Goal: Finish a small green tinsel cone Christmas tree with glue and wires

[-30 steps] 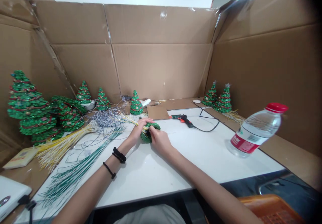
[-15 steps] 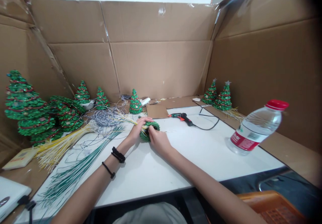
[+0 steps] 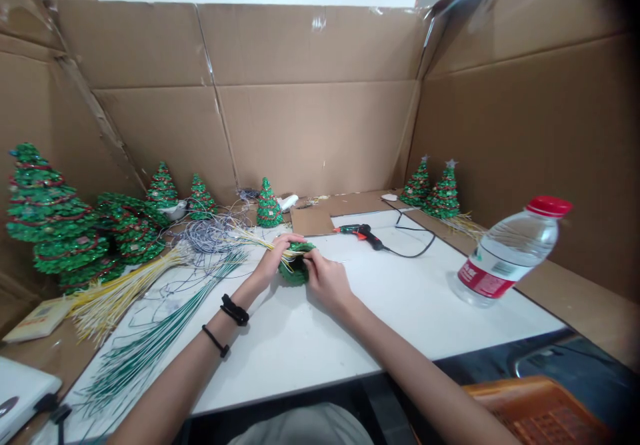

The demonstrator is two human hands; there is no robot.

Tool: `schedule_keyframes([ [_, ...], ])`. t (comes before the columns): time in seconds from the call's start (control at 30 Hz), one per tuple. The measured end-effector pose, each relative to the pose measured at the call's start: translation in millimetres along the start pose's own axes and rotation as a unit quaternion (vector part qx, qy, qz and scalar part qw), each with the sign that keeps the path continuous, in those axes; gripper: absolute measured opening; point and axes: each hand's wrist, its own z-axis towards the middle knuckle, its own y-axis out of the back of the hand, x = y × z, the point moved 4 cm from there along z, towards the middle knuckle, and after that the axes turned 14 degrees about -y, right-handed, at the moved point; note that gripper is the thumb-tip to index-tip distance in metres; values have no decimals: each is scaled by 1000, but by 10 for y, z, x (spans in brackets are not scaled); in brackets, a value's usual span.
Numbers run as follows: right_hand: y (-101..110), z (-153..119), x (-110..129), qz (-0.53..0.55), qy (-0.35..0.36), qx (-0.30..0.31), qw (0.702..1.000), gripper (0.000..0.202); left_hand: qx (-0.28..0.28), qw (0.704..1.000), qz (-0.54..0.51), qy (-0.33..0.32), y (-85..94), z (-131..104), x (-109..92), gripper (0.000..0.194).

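A small green Christmas tree [image 3: 294,276] lies on its side on the white tabletop, its dark hollow base facing me. My left hand [image 3: 273,257] is closed around its left side. Yellow and white wires [image 3: 265,242] run past that hand toward the hollow. At the right edge of the opening, my right hand [image 3: 327,277] has thumb and fingers pinched together; what lies between them is too small to make out. A thin pale wire extends to the right beyond the hand.
A glue gun [image 3: 367,235] with its cord lies behind my right hand. The plastic bottle [image 3: 510,252] stands at right. Decorated trees [image 3: 55,218] stand at left and back. Green wires [image 3: 165,338] and tangled grey wires [image 3: 215,235] spread leftward. Cardboard walls [image 3: 320,125] enclose the table.
My right hand has drawn back to the right, from inside the hollow base to its rim. The left hand keeps its hold on the tree.
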Motion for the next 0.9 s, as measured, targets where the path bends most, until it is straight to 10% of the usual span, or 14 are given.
schedule_keyframes([
  [0.9,-56,102,-14,114,-16,46,992,14,12,999,18,-30,-15,7,-48,32],
])
